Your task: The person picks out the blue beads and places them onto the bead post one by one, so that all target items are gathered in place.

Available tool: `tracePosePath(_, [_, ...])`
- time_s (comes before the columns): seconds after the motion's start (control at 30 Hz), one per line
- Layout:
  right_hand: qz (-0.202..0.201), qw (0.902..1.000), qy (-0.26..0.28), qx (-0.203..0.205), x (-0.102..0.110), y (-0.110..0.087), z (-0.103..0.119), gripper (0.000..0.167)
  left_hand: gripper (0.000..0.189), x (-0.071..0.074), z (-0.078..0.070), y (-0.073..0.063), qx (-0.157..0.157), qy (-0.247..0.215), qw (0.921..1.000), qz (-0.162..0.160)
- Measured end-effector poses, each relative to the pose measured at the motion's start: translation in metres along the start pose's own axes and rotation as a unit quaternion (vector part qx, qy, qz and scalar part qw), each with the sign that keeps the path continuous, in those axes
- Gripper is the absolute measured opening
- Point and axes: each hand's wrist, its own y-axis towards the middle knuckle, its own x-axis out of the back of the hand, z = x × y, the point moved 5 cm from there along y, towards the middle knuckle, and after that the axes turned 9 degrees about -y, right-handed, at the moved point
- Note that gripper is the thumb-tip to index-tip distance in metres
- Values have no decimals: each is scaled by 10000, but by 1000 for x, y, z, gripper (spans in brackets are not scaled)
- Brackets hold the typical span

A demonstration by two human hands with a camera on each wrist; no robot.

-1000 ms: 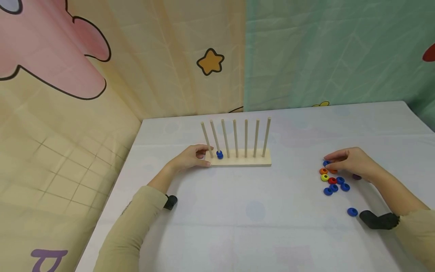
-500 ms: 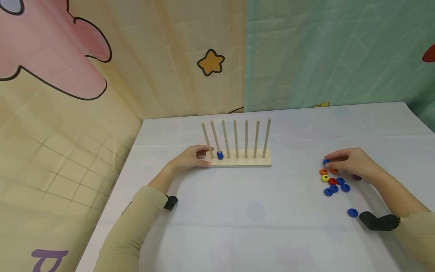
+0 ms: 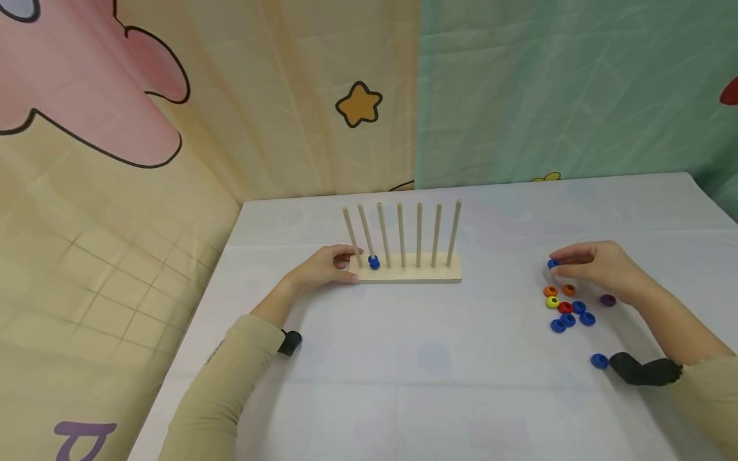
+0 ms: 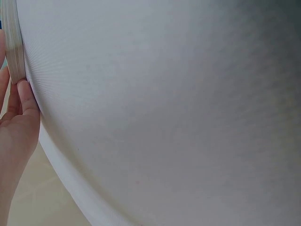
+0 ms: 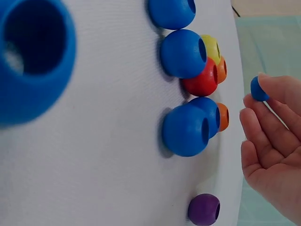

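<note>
A wooden peg board (image 3: 409,275) with a row of several upright pegs stands toward the back of the table. Blue beads (image 3: 374,262) sit at the foot of its second peg from the left. My left hand (image 3: 319,266) grips the board's left end; the left wrist view shows thumb and fingers at the wooden base (image 4: 14,56). Off to the right, my right hand (image 3: 605,269) pinches a blue bead (image 5: 257,89) between thumb and fingertips, lifted off the cloth. Just below that hand lie loose beads: orange (image 3: 550,291), yellow (image 3: 552,302), red (image 3: 565,308), purple (image 3: 608,300) and several blue (image 3: 587,319).
One more blue bead (image 3: 599,361) lies nearer the front, beside the black wrist camera (image 3: 646,370). White cloth (image 3: 432,410) covers the table. Patterned curtains (image 3: 519,96) hang behind it and at the left.
My right hand has risen away from the loose beads with the blue bead in its pinch, uncovering the purple and an orange bead. The left hand and peg board stay put.
</note>
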Motion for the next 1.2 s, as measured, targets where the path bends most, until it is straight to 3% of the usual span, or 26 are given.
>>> tracePosePath(0.7, [-99, 9998, 90, 131, 13, 1, 22, 59, 61, 0, -1, 1, -62, 36, 9999, 79])
tracePosePath(1.2, [-280, 9981, 328, 448, 32, 1, 63, 55, 60, 0, -2, 1, -120, 159, 9998, 54])
